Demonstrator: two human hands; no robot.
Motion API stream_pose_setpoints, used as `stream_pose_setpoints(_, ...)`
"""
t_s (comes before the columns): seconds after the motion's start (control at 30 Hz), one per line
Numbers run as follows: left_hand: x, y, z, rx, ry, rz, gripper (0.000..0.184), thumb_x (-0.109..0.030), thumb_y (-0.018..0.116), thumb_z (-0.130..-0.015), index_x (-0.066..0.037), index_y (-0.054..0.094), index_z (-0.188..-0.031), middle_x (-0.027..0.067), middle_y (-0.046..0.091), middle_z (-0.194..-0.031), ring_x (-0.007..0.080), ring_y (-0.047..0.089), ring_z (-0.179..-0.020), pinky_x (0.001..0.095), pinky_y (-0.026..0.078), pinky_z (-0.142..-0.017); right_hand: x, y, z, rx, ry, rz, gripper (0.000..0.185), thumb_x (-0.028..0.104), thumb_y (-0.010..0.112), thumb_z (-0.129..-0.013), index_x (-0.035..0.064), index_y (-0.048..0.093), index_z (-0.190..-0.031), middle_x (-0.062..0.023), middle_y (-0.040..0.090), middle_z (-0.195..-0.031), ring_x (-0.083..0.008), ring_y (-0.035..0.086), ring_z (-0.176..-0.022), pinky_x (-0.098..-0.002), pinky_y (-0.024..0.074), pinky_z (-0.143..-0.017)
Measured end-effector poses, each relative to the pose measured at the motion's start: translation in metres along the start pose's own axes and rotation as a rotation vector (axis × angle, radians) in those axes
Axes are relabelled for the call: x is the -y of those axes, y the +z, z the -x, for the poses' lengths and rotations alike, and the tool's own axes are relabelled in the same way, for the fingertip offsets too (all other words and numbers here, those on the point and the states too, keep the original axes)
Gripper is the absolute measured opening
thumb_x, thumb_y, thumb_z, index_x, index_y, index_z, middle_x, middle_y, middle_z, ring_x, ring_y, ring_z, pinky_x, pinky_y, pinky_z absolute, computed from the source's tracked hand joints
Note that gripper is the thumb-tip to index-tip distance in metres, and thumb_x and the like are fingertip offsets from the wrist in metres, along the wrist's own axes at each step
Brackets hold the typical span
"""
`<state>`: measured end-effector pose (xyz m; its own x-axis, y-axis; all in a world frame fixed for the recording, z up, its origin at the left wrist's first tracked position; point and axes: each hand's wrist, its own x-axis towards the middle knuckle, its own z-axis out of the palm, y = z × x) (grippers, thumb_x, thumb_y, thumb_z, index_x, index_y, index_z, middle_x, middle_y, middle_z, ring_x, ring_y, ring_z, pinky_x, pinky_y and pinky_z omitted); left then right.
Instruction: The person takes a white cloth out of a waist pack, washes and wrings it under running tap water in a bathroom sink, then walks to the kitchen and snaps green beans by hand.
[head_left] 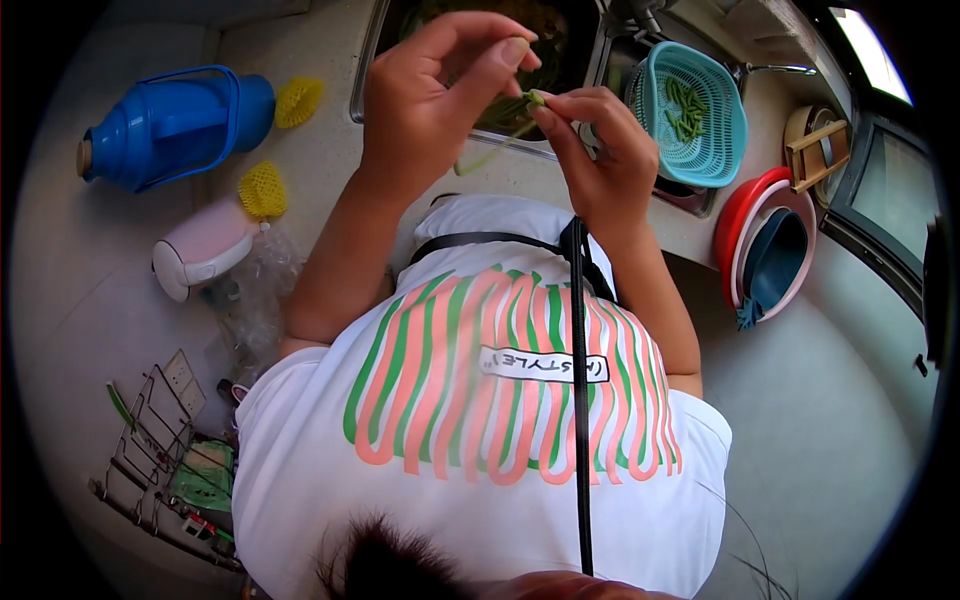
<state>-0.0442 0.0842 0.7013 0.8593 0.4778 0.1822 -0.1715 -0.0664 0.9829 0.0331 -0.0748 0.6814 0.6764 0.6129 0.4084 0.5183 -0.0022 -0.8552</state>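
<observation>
Both hands are raised over the front edge of the sink (372, 60). My left hand (435, 90) is pinched, thumb against fingertips, close to a thin green stem (497, 152) that hangs below it, slightly blurred. In my right hand (605, 150), thumb and forefinger close on a small green piece of vegetable (536, 98). The fingertips of the two hands are a short gap apart. Short cut green pieces (686, 110) lie inside a turquoise basket (735, 120) to the right. The dark sink basin behind my left hand holds something greenish that I cannot make out.
A blue thermos (160, 130), two yellow mesh objects (298, 102) and a pink-and-white kettle (205, 245) stand at the left. Red and pink basins (735, 225) are at the right, near a window. A wire rack (150, 460) is at the lower left.
</observation>
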Motion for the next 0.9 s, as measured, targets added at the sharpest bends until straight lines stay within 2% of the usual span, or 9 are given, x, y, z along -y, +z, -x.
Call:
stream_pose_setpoints(0.13,-0.001,0.0,-0.004,-0.004,0.06,0.084,0.018,-0.007,0.059,-0.094,0.003,0.06,-0.11,0.0045,0.065,-0.097,0.0061,0.055,-0.076,0.02,0.045,-0.071,-0.001,0.003,0.011,-0.024,0.326,-0.365,0.016,-0.004,0.07,-0.084,-0.001,0.068,-0.1,-0.0095,0.068,-0.092,-0.015,0.064,-0.083,-0.0248,0.0496,-0.072)
stream_pose_setpoints(0.23,-0.008,0.001,0.004,0.07,-0.065,0.119,0.018,-0.006,0.061,-0.092,0.0,0.061,-0.108,0.0007,0.061,-0.096,0.0049,0.052,-0.076,0.0194,0.042,-0.071,0.004,0.002,0.008,-0.078,0.314,-0.461,0.018,-0.004,0.069,-0.085,-0.0003,0.068,-0.102,-0.0094,0.068,-0.098,-0.0152,0.064,-0.087,-0.024,0.0484,-0.077)
stream_pose_setpoints(0.27,-0.01,-0.003,0.006,0.137,-0.138,0.003,0.017,-0.007,0.064,-0.089,0.0,0.062,-0.105,-0.0026,0.059,-0.091,0.0024,0.049,-0.074,0.0172,0.04,-0.067,0.004,0.001,0.007,-0.08,0.243,-0.396,0.019,-0.004,0.07,-0.084,0.0002,0.068,-0.102,-0.0093,0.068,-0.099,-0.0159,0.064,-0.087,-0.0245,0.0485,-0.077)
stream_pose_setpoints(0.4,-0.012,0.003,0.008,0.131,-0.076,-0.203,0.009,-0.009,0.067,-0.087,-0.001,0.066,-0.092,-0.0073,0.057,-0.074,-0.0013,0.044,-0.063,0.0165,0.035,-0.054,-0.008,-0.004,-0.003,-0.073,-0.017,-0.129,0.024,-0.005,0.072,-0.079,0.0026,0.068,-0.101,-0.0083,0.068,-0.099,-0.0198,0.064,-0.087,-0.0272,0.0493,-0.077)
stream_pose_setpoints(0.53,-0.012,0.004,0.006,0.104,0.02,-0.317,0.008,-0.009,0.068,-0.085,-0.002,0.067,-0.089,-0.0055,0.058,-0.071,0.0002,0.044,-0.06,0.0186,0.034,-0.052,-0.004,-0.013,-0.013,-0.044,-0.237,0.258,0.024,-0.006,0.073,-0.076,0.0052,0.07,-0.097,-0.0072,0.067,-0.099,-0.024,0.063,-0.088,-0.0312,0.0507,-0.074)
stream_pose_setpoints(0.63,-0.011,0.003,0.004,0.128,0.107,-0.416,0.008,-0.007,0.069,-0.083,-0.002,0.067,-0.088,-0.003,0.059,-0.071,0.0019,0.044,-0.059,0.02,0.034,-0.052,0.005,-0.017,-0.013,0.024,-0.178,0.316,0.022,-0.005,0.072,-0.076,0.0063,0.071,-0.095,-0.0075,0.068,-0.096,-0.0239,0.065,-0.083,-0.0317,0.0514,-0.067)
stream_pose_setpoints(0.73,-0.011,0.003,0.005,0.145,0.143,-0.465,0.009,-0.007,0.069,-0.082,-0.001,0.066,-0.088,-0.0016,0.06,-0.071,0.0031,0.045,-0.058,0.0209,0.035,-0.052,0.006,-0.012,-0.008,0.045,-0.061,0.166,0.023,-0.005,0.072,-0.077,0.0065,0.071,-0.097,-0.0085,0.068,-0.092,-0.0226,0.066,-0.076,-0.0289,0.0528,-0.064)
stream_pose_setpoints(0.83,-0.008,0.004,0.005,0.139,0.115,-0.449,0.009,-0.008,0.069,-0.082,-0.001,0.066,-0.087,-0.0014,0.06,-0.072,0.0034,0.046,-0.059,0.0212,0.035,-0.051,0.011,-0.014,-0.006,0.052,-0.013,0.116,0.021,-0.007,0.07,-0.08,0.0032,0.07,-0.099,-0.0101,0.069,-0.09,-0.0193,0.068,-0.074,-0.0254,0.0544,-0.064)
stream_pose_setpoints(0.9,-0.001,0.004,0.006,0.111,0.08,-0.42,0.009,-0.009,0.068,-0.083,-0.001,0.066,-0.087,-0.0014,0.059,-0.073,0.0034,0.045,-0.059,0.0214,0.035,-0.051,0.009,-0.014,0.001,-0.018,0.111,-0.116,0.019,-0.006,0.069,-0.082,0.0012,0.07,-0.1,-0.0105,0.07,-0.092,-0.0167,0.068,-0.079,-0.0242,0.0549,-0.068)
